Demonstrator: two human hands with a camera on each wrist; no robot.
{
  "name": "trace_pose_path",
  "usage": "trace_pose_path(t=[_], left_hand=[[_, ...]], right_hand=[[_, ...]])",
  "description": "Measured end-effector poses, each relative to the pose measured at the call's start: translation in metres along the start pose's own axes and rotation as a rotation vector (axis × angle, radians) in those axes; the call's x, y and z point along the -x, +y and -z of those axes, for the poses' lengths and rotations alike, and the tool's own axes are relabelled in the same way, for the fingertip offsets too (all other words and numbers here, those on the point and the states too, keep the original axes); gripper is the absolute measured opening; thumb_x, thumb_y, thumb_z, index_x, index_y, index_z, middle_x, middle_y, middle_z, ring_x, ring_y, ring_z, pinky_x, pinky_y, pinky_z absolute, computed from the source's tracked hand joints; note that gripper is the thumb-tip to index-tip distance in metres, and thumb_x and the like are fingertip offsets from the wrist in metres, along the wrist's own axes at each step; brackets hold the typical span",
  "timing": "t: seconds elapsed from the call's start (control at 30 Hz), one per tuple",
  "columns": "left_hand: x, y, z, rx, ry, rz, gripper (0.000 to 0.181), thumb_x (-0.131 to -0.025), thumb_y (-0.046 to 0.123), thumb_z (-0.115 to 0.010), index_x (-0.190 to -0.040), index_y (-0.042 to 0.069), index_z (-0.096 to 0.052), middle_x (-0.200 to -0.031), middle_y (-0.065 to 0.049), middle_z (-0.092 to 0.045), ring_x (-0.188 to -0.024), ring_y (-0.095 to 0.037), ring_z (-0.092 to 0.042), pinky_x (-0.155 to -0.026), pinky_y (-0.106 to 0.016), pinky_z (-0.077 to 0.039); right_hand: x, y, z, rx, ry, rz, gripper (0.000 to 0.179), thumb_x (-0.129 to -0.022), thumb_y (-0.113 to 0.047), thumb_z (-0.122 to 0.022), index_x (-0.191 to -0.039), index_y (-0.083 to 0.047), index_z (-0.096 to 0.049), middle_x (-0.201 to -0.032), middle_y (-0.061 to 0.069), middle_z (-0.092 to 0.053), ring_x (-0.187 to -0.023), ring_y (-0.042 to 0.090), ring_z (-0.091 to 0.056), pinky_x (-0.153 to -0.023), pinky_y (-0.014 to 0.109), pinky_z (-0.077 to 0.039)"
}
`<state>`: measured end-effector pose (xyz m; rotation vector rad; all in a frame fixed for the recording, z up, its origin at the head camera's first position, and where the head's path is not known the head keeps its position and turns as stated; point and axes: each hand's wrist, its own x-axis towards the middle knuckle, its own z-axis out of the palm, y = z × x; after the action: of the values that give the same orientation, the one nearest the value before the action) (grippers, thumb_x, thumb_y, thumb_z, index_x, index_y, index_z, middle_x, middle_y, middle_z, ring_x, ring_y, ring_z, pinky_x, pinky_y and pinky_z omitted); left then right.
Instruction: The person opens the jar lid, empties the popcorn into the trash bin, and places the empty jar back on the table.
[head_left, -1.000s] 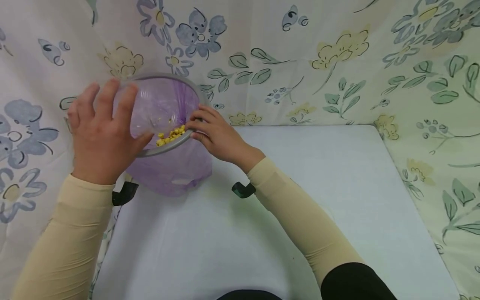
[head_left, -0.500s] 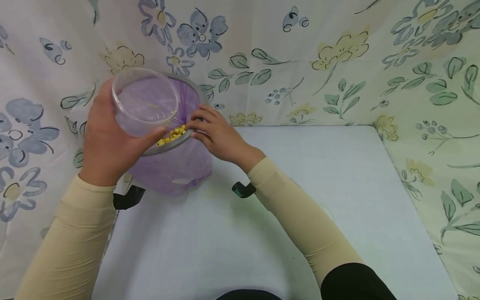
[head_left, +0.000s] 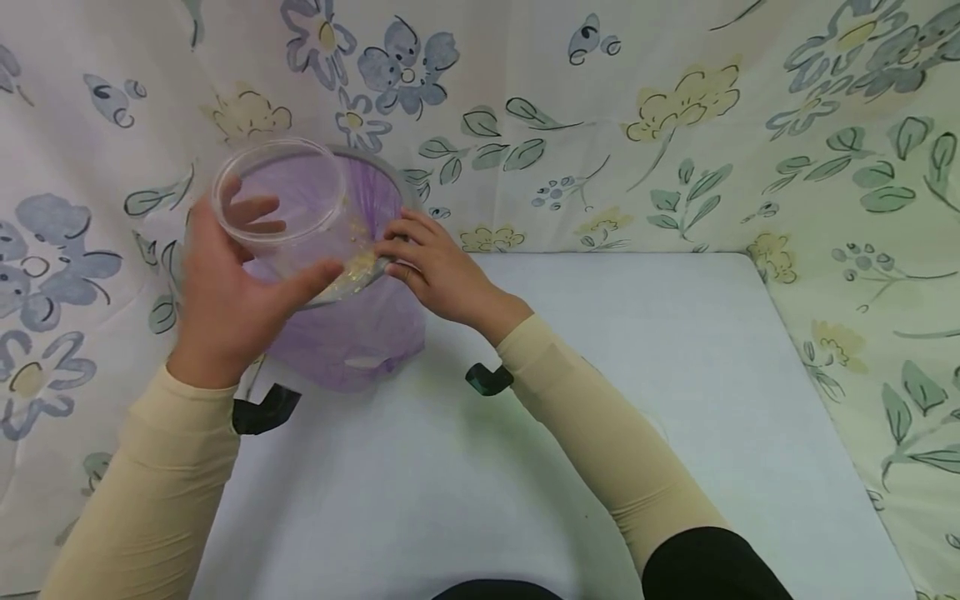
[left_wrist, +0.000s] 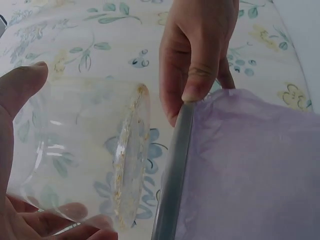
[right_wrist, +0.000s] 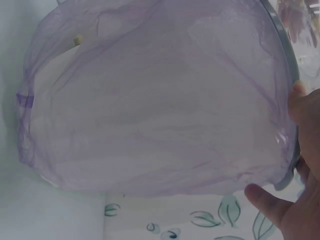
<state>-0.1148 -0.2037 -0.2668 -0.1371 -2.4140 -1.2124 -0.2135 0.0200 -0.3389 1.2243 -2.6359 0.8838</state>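
Observation:
My left hand (head_left: 225, 296) grips a clear plastic tub (head_left: 300, 248), thumb on one side and fingers round the other. Yellowish bits cling to the tub's far end, which shows in the left wrist view beside the bin. With thumb and fingers, my right hand (head_left: 442, 275) pinches the grey rim (head_left: 392, 173) of a bin lined with a thin purple bag (head_left: 348, 346). The bin's mouth tilts toward me, and the tub is in front of it. Yellow pieces like popcorn show near the lower rim, partly hidden behind the tub.
A white-covered table (head_left: 600, 375) lies under the bin and arms. Floral cloth (head_left: 555, 125) hangs behind and at both sides. A black wrist mount (head_left: 266, 410) sits on the left wrist, and another black mount (head_left: 489, 380) on the right.
My left hand has turned over from above the bin's mouth, bringing the tub's round rim into view, then shifted slightly with it. The right hand and bin have stayed nearly still.

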Motion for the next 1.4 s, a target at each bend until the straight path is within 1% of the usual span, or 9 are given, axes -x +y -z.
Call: trace_pose_path(t=[0.17,0.33,0.53,0.73,0.83,0.93,1.03,1.23,1.4], left_hand=[[0.008,0.004,-0.006,0.048,-0.084,0.036,0.104,-0.078,0.027,-0.094,-0.16,0.025,-0.03,-0.148,0.0,-0.057,-0.132,-0.02,-0.058,-0.101,-0.029,-0.05],[0.022,0.008,-0.014,0.12,-0.139,-0.004,0.104,-0.076,0.018,-0.095,-0.158,0.021,-0.031,-0.147,-0.002,-0.057,-0.131,-0.022,-0.058,-0.099,-0.025,-0.05],[0.042,0.006,-0.029,0.185,-0.161,-0.048,0.108,-0.071,0.01,-0.097,-0.157,0.017,-0.032,-0.148,-0.006,-0.057,-0.135,-0.023,-0.054,-0.112,-0.044,-0.042],[0.06,0.004,-0.039,0.189,-0.207,-0.044,0.11,-0.071,0.013,-0.097,-0.158,0.016,-0.03,-0.152,-0.004,-0.054,-0.138,-0.023,-0.051,-0.109,-0.056,-0.041],[0.068,0.002,-0.043,0.199,-0.207,-0.062,0.112,-0.069,0.01,-0.097,-0.159,0.017,-0.031,-0.149,-0.007,-0.056,-0.133,-0.024,-0.055,-0.107,-0.043,-0.046],[0.075,-0.001,-0.046,0.237,-0.202,-0.111,0.115,-0.065,0.004,-0.097,-0.16,0.019,-0.033,-0.144,-0.011,-0.057,-0.129,-0.027,-0.057,-0.103,-0.03,-0.047],[0.084,-0.006,-0.049,0.268,-0.222,-0.131,0.117,-0.064,0.001,-0.097,-0.161,0.017,-0.032,-0.144,-0.014,-0.056,-0.128,-0.03,-0.058,-0.102,-0.027,-0.048],[0.104,-0.025,-0.055,0.248,-0.338,-0.069,0.116,-0.067,0.005,-0.098,-0.161,0.014,-0.03,-0.148,-0.009,-0.055,-0.131,-0.03,-0.057,-0.102,-0.028,-0.049],[0.124,-0.039,-0.068,0.251,-0.441,-0.022,0.117,-0.069,0.017,-0.101,-0.161,0.022,-0.029,-0.151,-0.006,-0.05,-0.136,-0.025,-0.052,-0.103,-0.044,-0.05]], right_hand=[[0.001,0.003,-0.001,0.009,0.001,-0.018,0.031,-0.109,-0.024,-0.059,-0.135,-0.011,-0.069,-0.152,0.005,-0.052,-0.16,0.024,-0.019,-0.128,0.024,-0.007],[0.002,0.005,-0.001,0.014,-0.011,-0.032,0.033,-0.111,-0.023,-0.056,-0.139,-0.012,-0.068,-0.158,0.006,-0.049,-0.161,0.023,-0.018,-0.127,0.023,-0.006],[0.003,0.006,0.0,0.009,-0.011,-0.025,0.031,-0.11,-0.024,-0.056,-0.138,-0.018,-0.069,-0.158,0.005,-0.049,-0.161,0.023,-0.016,-0.128,0.026,-0.005],[0.005,0.005,0.002,0.002,-0.044,-0.049,0.035,-0.112,-0.031,-0.053,-0.142,-0.019,-0.066,-0.163,0.006,-0.043,-0.162,0.024,-0.013,-0.13,0.032,-0.005],[0.005,0.005,0.002,-0.016,-0.038,-0.046,0.036,-0.112,-0.03,-0.053,-0.142,-0.016,-0.066,-0.16,0.006,-0.046,-0.162,0.024,-0.014,-0.13,0.032,-0.008],[0.005,0.005,0.002,-0.024,-0.016,-0.026,0.035,-0.11,-0.027,-0.057,-0.141,-0.013,-0.067,-0.154,0.006,-0.05,-0.161,0.024,-0.017,-0.129,0.032,-0.009],[0.005,0.007,0.002,-0.019,0.003,-0.01,0.033,-0.109,-0.022,-0.06,-0.14,-0.013,-0.067,-0.151,0.006,-0.053,-0.16,0.025,-0.019,-0.13,0.032,-0.009],[0.003,0.006,0.002,-0.001,0.015,0.015,0.031,-0.11,-0.025,-0.057,-0.137,-0.015,-0.07,-0.148,0.006,-0.055,-0.16,0.026,-0.021,-0.129,0.03,-0.006],[0.0,0.004,0.001,-0.011,0.005,0.024,0.031,-0.11,-0.026,-0.057,-0.136,-0.016,-0.069,-0.148,0.005,-0.055,-0.16,0.026,-0.021,-0.128,0.027,-0.004]])
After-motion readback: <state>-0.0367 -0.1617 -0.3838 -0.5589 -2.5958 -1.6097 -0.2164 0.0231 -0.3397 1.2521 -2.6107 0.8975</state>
